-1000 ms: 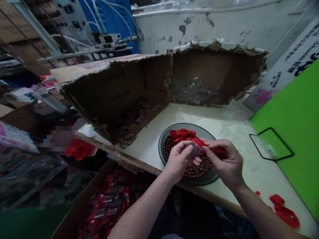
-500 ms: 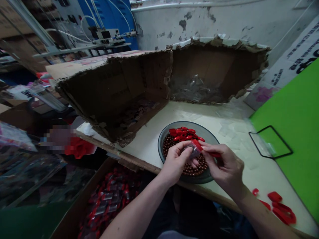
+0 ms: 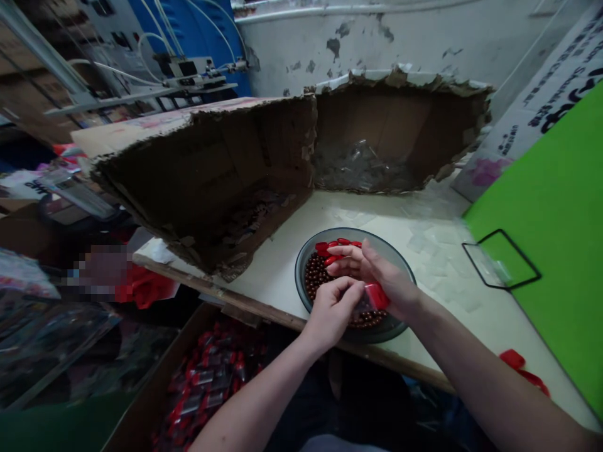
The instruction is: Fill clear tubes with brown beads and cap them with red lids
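My left hand (image 3: pixel 332 311) is closed, thumb and fingers pinching a small clear plastic container with a red cap (image 3: pixel 377 295) above the bowl's near side. Beyond it, my right hand (image 3: pixel 377 270) has its fingers stretched out over the bowl, beside the red pieces, and I make out nothing held in it. The grey bowl (image 3: pixel 400 257) sits at the table's front edge. Inside are brown beads (image 3: pixel 315 274) and, toward the back, shiny red plastic pieces (image 3: pixel 343 242), partly hidden by my right hand.
Two torn cardboard boxes stand behind: one with dark contents (image 3: pixel 202 169), one with clear plastic pieces (image 3: pixel 367 164). Below left, a carton holds many red-capped containers (image 3: pixel 202 376). A green panel (image 3: pixel 560 220) with a black wire frame (image 3: pixel 537 276) rises at right, near red parts (image 3: pixel 513 359).
My right hand has left the red cap and opened, reaching over the red pieces in the bowl. My left hand keeps the container, its cap now tilted right and lower. The view has shifted slightly.
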{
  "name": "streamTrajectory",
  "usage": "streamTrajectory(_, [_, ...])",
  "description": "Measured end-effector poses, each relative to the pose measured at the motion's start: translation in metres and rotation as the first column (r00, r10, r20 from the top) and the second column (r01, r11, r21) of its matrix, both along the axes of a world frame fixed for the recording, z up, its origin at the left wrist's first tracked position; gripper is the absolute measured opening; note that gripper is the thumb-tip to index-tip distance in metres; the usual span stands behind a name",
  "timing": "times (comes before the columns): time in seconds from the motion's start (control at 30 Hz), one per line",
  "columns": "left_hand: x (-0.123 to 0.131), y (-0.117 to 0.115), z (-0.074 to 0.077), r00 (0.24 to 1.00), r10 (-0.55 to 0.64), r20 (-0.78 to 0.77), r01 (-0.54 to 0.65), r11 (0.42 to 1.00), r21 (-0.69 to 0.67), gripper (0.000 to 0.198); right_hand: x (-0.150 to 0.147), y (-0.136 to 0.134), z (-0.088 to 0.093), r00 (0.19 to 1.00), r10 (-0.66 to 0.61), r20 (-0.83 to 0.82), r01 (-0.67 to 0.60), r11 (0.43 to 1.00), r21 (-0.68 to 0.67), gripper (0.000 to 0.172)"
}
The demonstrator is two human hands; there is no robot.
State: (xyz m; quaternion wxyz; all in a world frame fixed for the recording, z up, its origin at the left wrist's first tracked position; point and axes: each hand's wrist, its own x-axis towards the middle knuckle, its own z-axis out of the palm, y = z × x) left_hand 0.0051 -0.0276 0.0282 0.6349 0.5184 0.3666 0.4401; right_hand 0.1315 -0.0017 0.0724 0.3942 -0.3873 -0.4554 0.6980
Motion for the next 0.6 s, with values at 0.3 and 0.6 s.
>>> streamTrajectory(0.3, [0.004, 0.000, 0.001, 0.964, 0.173, -0.201, -0.127, 0.966, 0.226, 0.041, -0.016, -0.007, -0.002, 0.988, -0.139, -0.065, 0.140, 0.990, 0.008, 0.046])
streamTrajectory(0.6, [-0.013, 0.003, -0.005, 0.978, 0.143, -0.152, -0.140, 0.990, 0.034, 0.044, -0.012, -0.003, -0.006, 0.983, -0.067, -0.170, 0.077, 0.996, 0.051, 0.060])
